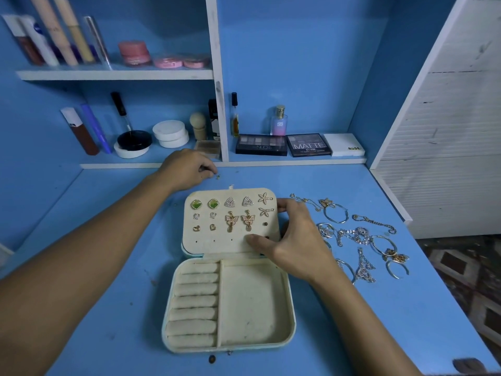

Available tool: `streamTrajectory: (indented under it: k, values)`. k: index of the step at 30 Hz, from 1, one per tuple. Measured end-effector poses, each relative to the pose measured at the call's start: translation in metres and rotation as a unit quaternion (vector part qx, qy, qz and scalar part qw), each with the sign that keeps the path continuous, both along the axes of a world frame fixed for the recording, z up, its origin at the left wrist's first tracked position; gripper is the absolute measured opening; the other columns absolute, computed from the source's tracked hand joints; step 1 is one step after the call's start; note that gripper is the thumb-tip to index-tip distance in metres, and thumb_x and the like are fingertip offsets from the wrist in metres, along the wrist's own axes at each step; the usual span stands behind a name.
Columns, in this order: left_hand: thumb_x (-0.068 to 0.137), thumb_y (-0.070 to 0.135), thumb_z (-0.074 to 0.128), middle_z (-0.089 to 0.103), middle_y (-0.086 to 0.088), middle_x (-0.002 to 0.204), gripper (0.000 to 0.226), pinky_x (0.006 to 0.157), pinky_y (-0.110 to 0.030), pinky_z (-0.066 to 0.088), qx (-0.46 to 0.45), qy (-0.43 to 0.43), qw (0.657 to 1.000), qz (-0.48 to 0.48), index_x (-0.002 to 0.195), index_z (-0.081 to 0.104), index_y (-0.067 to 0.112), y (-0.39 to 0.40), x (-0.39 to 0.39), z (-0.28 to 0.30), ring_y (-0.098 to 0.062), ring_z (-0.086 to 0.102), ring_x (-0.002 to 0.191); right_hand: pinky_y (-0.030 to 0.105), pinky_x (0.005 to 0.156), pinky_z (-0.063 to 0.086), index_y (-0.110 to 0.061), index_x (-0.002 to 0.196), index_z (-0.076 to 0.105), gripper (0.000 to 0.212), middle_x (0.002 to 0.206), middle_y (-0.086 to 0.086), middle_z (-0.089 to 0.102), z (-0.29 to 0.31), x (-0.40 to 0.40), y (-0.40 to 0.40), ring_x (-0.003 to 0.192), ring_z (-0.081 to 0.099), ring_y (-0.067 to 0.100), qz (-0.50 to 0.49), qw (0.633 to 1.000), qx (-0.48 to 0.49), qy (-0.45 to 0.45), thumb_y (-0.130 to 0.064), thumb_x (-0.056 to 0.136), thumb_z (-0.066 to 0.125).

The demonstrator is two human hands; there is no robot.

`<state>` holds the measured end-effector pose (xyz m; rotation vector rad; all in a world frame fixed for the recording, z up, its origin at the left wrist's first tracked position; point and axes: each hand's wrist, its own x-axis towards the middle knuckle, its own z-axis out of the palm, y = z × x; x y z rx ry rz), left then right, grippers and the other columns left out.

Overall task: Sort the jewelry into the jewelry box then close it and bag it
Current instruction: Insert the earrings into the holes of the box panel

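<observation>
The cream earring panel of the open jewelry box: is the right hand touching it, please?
Touching. The head view shows the right hand with its thumb pressed on the cream earring panel and its fingers on the right edge.

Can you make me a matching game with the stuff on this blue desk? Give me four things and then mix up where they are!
Things:
1. butterfly earrings
2. silver bracelets and chains
3. right hand
4. MATTE palette

Places:
A. loose on the desk, right of the jewelry box
B. on the low shelf at the back
C. pinned on the box's open lid panel
D. holding the right edge of the lid panel

Pairs: 1-C, 2-A, 3-D, 4-B
</observation>
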<state>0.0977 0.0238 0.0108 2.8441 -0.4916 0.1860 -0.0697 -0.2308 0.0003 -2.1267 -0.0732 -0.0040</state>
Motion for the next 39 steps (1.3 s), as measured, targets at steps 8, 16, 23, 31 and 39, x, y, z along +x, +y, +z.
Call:
streamTrajectory:
  k: [8, 16, 23, 31, 39]
  values:
    - [0.093, 0.024, 0.064, 0.066, 0.009, 0.091, 0.012, 0.069, -0.028, 0.037, 0.045, -0.028, 0.999, -0.005, 0.097, 0.076, 0.026, -0.006, 0.002, 0.003, -0.018, 0.058, 0.089, 0.034, 0.094, 0.051, -0.041, 0.117, 0.042, 0.062, 0.119, -0.02, 0.044, -0.001, 0.0, 0.0, 0.101, 0.057, 0.009, 0.002, 1.0, 0.002, 0.001, -0.043, 0.07, 0.084]
    - [0.095, 0.027, 0.058, 0.067, 0.009, 0.097, 0.012, 0.068, -0.029, 0.037, 0.104, -0.04, 0.994, -0.009, 0.097, 0.07, 0.026, -0.013, -0.001, 0.006, -0.021, 0.059, 0.093, 0.037, 0.094, 0.051, -0.041, 0.118, 0.043, 0.063, 0.119, -0.02, 0.044, -0.002, 0.001, 0.0, 0.1, 0.058, 0.009, 0.002, 1.0, 0.002, 0.003, -0.045, 0.07, 0.084]
    - [0.089, 0.022, 0.056, 0.063, 0.002, 0.082, 0.004, 0.066, -0.035, 0.047, 0.044, -0.032, 0.998, 0.012, 0.087, 0.059, 0.022, -0.01, -0.007, 0.007, -0.028, 0.058, 0.08, 0.037, 0.095, 0.051, -0.04, 0.118, 0.044, 0.064, 0.12, -0.019, 0.045, -0.003, 0.002, 0.0, 0.102, 0.057, 0.009, 0.002, 1.0, 0.01, 0.001, -0.044, 0.069, 0.085]
    - [0.089, 0.027, 0.057, 0.064, -0.002, 0.082, 0.013, 0.07, -0.035, 0.048, -0.06, 0.013, 0.994, 0.086, 0.08, 0.058, 0.018, 0.001, -0.018, 0.013, -0.027, 0.058, 0.078, 0.042, 0.092, 0.053, -0.041, 0.116, 0.044, 0.065, 0.12, -0.018, 0.046, -0.004, 0.001, 0.0, 0.104, 0.06, 0.012, 0.007, 1.0, 0.023, -0.002, -0.046, 0.066, 0.084]
    - [0.087, 0.018, 0.068, 0.065, 0.0, 0.076, 0.007, 0.07, -0.027, 0.047, -0.153, 0.0, 0.985, 0.085, 0.082, 0.068, 0.013, 0.003, -0.033, 0.026, -0.018, 0.059, 0.074, 0.041, 0.086, 0.051, -0.036, 0.118, 0.043, 0.064, 0.108, -0.016, 0.046, 0.004, -0.005, 0.0, 0.095, 0.056, 0.012, -0.001, 0.998, -0.036, -0.044, -0.048, 0.07, 0.083]
